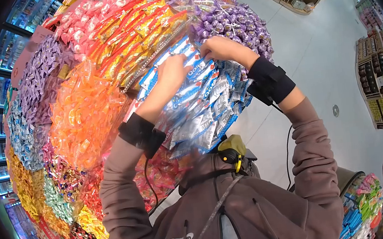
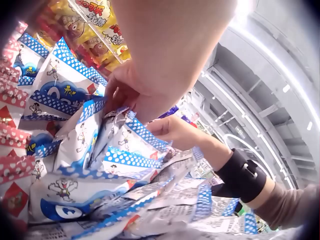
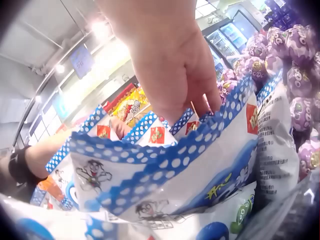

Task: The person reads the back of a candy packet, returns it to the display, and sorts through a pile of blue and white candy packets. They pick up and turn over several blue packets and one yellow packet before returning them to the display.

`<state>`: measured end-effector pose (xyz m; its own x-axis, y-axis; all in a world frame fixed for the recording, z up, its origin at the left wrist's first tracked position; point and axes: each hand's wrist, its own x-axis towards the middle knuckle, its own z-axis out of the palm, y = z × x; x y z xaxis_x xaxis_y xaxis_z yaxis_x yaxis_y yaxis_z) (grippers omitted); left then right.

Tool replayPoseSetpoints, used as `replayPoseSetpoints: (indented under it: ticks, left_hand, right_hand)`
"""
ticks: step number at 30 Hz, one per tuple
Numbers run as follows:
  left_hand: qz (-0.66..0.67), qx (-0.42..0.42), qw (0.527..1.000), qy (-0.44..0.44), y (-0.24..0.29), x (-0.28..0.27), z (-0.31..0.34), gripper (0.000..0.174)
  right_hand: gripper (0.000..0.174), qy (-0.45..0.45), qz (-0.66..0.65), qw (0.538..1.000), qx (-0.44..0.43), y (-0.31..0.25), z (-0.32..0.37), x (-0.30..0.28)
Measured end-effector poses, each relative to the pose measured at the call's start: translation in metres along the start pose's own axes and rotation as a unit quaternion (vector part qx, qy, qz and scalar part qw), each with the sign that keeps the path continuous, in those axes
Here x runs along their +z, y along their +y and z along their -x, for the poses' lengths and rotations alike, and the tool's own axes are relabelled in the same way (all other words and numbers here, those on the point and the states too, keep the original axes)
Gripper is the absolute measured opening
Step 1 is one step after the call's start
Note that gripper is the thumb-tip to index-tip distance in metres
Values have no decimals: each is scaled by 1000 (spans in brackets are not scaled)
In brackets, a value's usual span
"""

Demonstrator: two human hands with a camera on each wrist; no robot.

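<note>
Blue-and-white candy packets (image 1: 208, 103) with dotted edges stand packed in rows in front of the person. At the far end of these rows, the left hand (image 1: 172, 72) reaches in with bent fingers and grips the upper edge of a packet (image 2: 117, 112); its fingertips are partly hidden among the packets. Slightly farther right, the right hand (image 1: 219, 49) points down with its fingers curled behind the dotted top edge of a packet (image 3: 170, 165), holding it. Both hands work close together, each with a black band round its wrist.
Yellow candy bags (image 1: 135, 32) lie beyond a clear divider (image 1: 154, 53). Purple wrapped lollipops (image 1: 237, 21) border the right hand's side. Orange-wrapped candies (image 1: 84, 117) fill the left. Shop shelves (image 1: 378, 72) stand across the pale floor (image 1: 316, 59).
</note>
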<state>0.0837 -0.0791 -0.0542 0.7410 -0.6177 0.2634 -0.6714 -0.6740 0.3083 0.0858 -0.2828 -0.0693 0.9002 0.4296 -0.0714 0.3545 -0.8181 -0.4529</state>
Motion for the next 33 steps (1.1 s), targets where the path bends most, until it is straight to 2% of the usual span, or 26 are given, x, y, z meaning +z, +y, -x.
replayPoseSetpoints:
  ticks: [1,4,7,8,11,12,15,18,21,25,27,28,29,30,33]
  left_hand:
    - [-9,44,997,65,4,-2,4,17]
    - [-1,68,997,27,23,-8,6,11]
    - [-19,30,993,-111,11,13,1,10]
    - [-15,10,991,-129,8,17,-2,11]
    - [64,-39,971,-226,-8,27,-15,16]
    - [46,-29,967,-250,-6,22,-17,20]
    - [55,-52,957,-280,5,8,-15,17]
    - [14,17,983,-184,-2,35,-11,12]
    - [13,11,986,-167,-3,46,-10,12]
    - [89,22,990,-104,-6,31,-1,12]
    - [127,5,987,-100,-6,23,7,12]
    - [139,-5,986,-96,-5,21,10,12]
    - [151,-14,984,-92,-4,19,14,12]
    - [149,31,986,-67,-3,16,18,12]
    - [106,39,988,-107,6,4,24,12]
  right_hand:
    - [24,7,5,1000,16,-4,4,-3]
    - [23,-6,20,1000,-4,-5,6,-4]
    - [23,-29,16,999,-31,2,-3,6]
    - [24,-37,5,999,-36,4,-3,8]
    - [30,-65,-14,997,-36,6,2,10]
    - [31,-74,-8,997,-29,1,6,6]
    - [28,-81,-15,996,-30,-2,13,3]
    - [30,-83,-28,996,-32,0,10,4]
    - [34,-95,-23,995,-11,-2,8,4]
    - [34,-79,-20,997,-11,5,9,5]
    - [32,-81,-21,996,10,10,7,7]
    - [23,-65,-47,997,-8,11,9,7]
    - [23,-60,-47,997,-13,12,10,7]
    - [22,-55,-47,997,-18,11,10,5]
    - [27,-66,-43,997,-14,8,9,1]
